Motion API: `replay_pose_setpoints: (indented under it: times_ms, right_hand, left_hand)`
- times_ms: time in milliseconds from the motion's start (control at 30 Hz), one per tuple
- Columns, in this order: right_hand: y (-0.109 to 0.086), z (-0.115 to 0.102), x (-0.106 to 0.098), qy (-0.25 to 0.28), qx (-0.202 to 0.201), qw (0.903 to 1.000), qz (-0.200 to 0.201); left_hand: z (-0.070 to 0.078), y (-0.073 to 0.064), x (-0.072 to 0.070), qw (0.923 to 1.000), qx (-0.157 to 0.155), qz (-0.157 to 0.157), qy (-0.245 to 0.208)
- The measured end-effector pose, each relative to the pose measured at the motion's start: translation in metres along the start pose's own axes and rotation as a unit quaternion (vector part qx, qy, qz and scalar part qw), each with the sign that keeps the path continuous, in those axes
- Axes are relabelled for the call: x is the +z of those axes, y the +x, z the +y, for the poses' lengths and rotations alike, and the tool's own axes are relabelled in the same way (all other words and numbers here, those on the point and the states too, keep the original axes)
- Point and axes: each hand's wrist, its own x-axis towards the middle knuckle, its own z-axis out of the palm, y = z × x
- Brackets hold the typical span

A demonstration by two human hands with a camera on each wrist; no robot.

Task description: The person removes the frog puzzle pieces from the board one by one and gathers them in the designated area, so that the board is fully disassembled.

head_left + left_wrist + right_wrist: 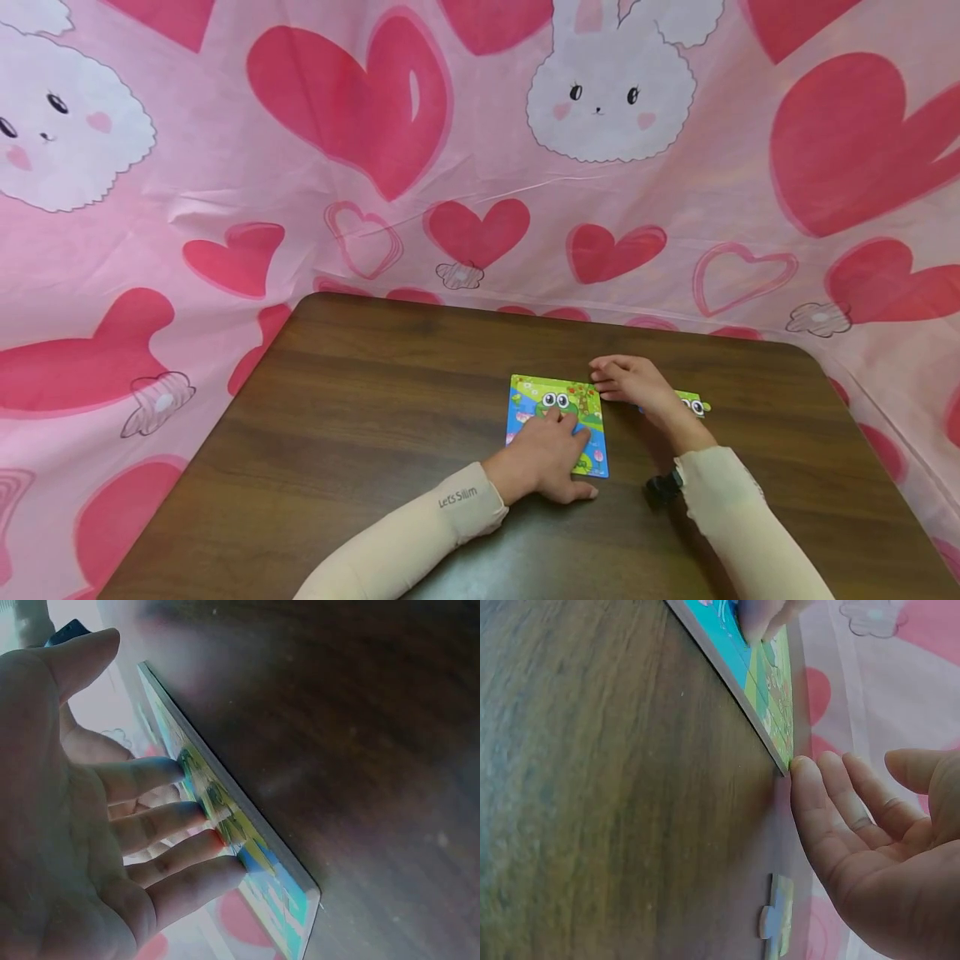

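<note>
A square frog puzzle board [595, 432], green and blue with flowers and trees, lies flat on the table. My left hand [547, 454] rests on it, and in the left wrist view the fairly straight fingertips touch its printed face. Part of the frog picture is hidden under that hand. My right hand [633, 387] is at the board's far right corner, its fingers extended and holding nothing. In the right wrist view its fingertips meet or nearly meet that corner; contact is hard to tell. A loose puzzle piece [696, 406] with printed eyes lies beyond the right wrist, partly covered by it.
The brown wooden table [360, 417] has rounded far corners. A pink cloth [480, 175] with hearts and rabbits hangs right behind its far edge and along the sides. A black band [663, 487] is on the right wrist, at the sleeve.
</note>
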Motion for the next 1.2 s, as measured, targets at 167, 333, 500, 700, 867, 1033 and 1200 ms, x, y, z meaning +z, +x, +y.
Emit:
replay_pose_setpoints:
  times_ms: [167, 333, 500, 700, 867, 1033, 1200]
  right_hand:
    - [0.001, -0.003, 0.005, -0.038, -0.025, 0.999, -0.005]
    - [0.002, -0.003, 0.009, -0.066, -0.024, 0.9975, 0.001]
    - [0.002, -0.003, 0.012, -0.093, -0.026, 0.9953, 0.011]
    - [0.003, -0.003, 0.013, -0.092, -0.025, 0.9954, 0.009]
    - [0.002, -0.003, 0.013, -0.088, -0.012, 0.996, 0.007]
    - [0.001, -0.003, 0.014, -0.087, -0.007, 0.9962, 0.006]
    - [0.002, -0.002, 0.015, -0.086, -0.008, 0.9962, 0.013]
  left_hand:
    - [0.0, 0.001, 0.0, 1.0, 0.0, 0.0, 0.0]
    - [-0.001, 0.001, 0.0, 1.0, 0.002, -0.001, -0.003]
    - [-0.001, 0.001, 0.0, 1.0, 0.005, 0.001, -0.001]
    - [0.0, 0.001, 0.0, 1.0, 0.003, 0.003, -0.001]
    - [0.0, 0.001, -0.001, 1.0, 0.001, -0.001, -0.003]
    - [0.0, 0.0, -0.002, 1.0, 0.002, -0.005, -0.007]
    - [0.0, 0.001, -0.003, 0.9999, 0.002, -0.006, -0.01]
